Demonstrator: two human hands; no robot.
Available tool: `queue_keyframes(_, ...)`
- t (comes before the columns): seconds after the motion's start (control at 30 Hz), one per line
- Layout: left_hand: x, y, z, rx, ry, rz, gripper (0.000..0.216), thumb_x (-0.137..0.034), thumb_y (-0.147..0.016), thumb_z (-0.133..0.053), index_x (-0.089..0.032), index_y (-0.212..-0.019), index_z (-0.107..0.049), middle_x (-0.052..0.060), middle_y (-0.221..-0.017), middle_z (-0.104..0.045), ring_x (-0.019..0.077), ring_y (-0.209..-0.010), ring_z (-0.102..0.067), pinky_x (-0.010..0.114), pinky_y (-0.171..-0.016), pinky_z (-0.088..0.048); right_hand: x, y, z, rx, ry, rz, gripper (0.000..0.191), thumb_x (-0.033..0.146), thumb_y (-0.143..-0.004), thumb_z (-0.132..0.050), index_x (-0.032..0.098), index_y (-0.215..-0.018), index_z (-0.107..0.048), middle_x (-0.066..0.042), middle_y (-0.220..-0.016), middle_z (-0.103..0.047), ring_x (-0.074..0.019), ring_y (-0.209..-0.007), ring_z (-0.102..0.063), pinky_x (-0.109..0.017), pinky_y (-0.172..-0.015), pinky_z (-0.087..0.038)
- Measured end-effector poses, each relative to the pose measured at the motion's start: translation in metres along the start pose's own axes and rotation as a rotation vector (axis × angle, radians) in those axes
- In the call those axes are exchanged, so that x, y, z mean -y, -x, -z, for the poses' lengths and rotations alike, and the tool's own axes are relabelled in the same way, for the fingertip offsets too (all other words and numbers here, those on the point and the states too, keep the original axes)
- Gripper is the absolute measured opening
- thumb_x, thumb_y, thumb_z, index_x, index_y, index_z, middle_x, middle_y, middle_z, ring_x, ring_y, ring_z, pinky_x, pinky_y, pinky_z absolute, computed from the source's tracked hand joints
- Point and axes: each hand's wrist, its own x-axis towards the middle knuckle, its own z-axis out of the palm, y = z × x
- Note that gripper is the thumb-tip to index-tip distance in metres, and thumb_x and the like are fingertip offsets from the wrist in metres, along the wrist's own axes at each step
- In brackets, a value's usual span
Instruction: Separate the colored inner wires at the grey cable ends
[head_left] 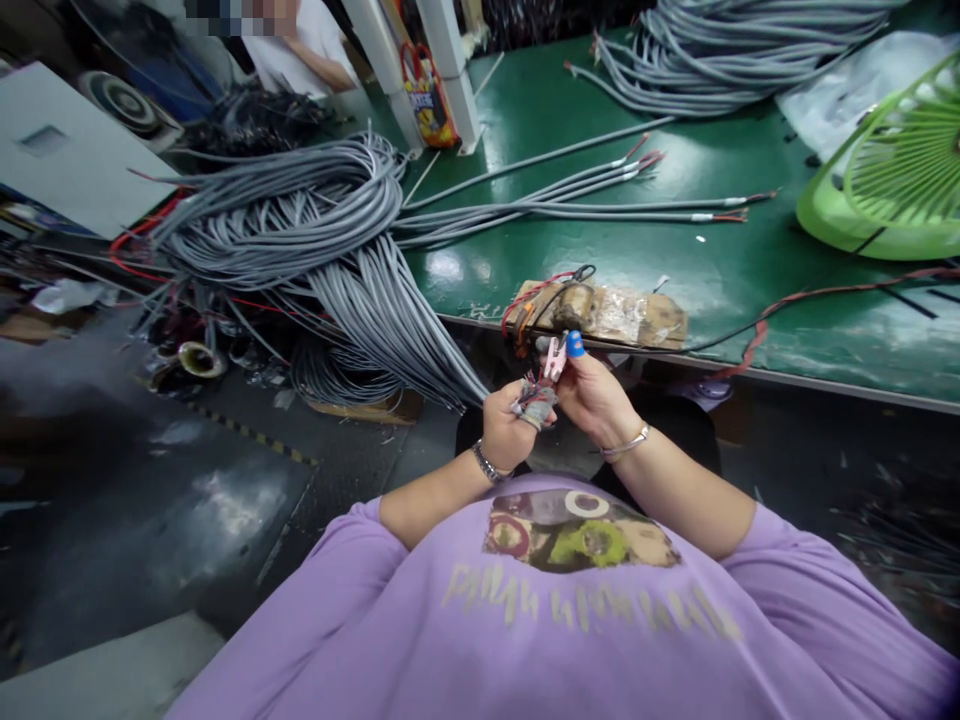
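My left hand point(507, 425) is closed around the ends of a bundle of grey cables point(439, 340), just off the bench's front edge. Thin dark and reddish wire ends point(530, 388) stick out above its fingers. Close beside it, my right hand point(598, 398) is pinched, with a blue cover point(574, 344) on the thumb tip. At its fingertips is a small pinkish-white clip-like piece point(554, 358), touching or very near the wire ends. A wooden block point(652, 318) with clear tape and red, black and orange wires lies on the bench edge just beyond.
A large grey cable coil point(285, 215) covers the left of the green bench point(517, 110), several stripped ends pointing right. Another coil point(742, 55) lies at the back. A green fan point(885, 170) stands right. A white post point(450, 70) rises behind; a person in white point(315, 50) is beyond.
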Motion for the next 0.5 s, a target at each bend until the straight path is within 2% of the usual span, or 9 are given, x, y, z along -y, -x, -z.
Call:
queue_keyframes(0.13,-0.002,0.0,-0.001,0.001,0.006,0.02,0.03,-0.044,-0.077,-0.074,-0.016,-0.071,-0.064,0.001,-0.057,-0.067,0.0105,-0.049,-0.06,0.022,-0.052,-0.052,0.001,0.003,0.0,0.008,0.002,-0.025,0.046,0.064,-0.071,-0.077,0.02,-0.078,-0.067,0.001,-0.068,-0.066,-0.0127,-0.063,-0.056,-0.027,-0.061,-0.045)
queue_keyframes(0.33,-0.009,0.006,0.008,0.062,-0.025,0.025,0.034,-0.046,-0.077,-0.073,-0.015,-0.066,-0.064,0.002,-0.056,-0.066,0.0106,-0.049,-0.059,0.022,-0.051,-0.05,0.009,0.005,0.007,0.103,0.059,-0.115,0.058,0.078,-0.076,-0.06,0.021,-0.08,-0.066,0.0,-0.07,-0.066,-0.0115,-0.059,-0.055,-0.025,-0.057,-0.044)
queue_keyframes(0.43,-0.012,0.007,0.014,0.116,0.027,0.072,0.035,-0.048,-0.078,-0.072,-0.015,-0.067,-0.066,0.003,-0.057,-0.067,0.0111,-0.049,-0.059,0.023,-0.052,-0.05,0.014,0.006,0.008,0.131,0.075,-0.139,0.053,0.073,-0.078,-0.062,0.021,-0.084,-0.068,-0.001,-0.073,-0.068,-0.0115,-0.06,-0.055,-0.024,-0.056,-0.045)
queue_keyframes(0.5,-0.014,0.004,0.015,0.145,0.098,0.139,0.039,-0.051,-0.077,-0.073,-0.015,-0.066,-0.066,0.003,-0.055,-0.066,0.0111,-0.046,-0.058,0.024,-0.049,-0.048,0.015,0.006,0.008,0.141,0.079,-0.117,0.043,0.063,-0.079,-0.069,0.021,-0.085,-0.067,0.001,-0.071,-0.067,-0.0106,-0.059,-0.054,-0.024,-0.056,-0.044)
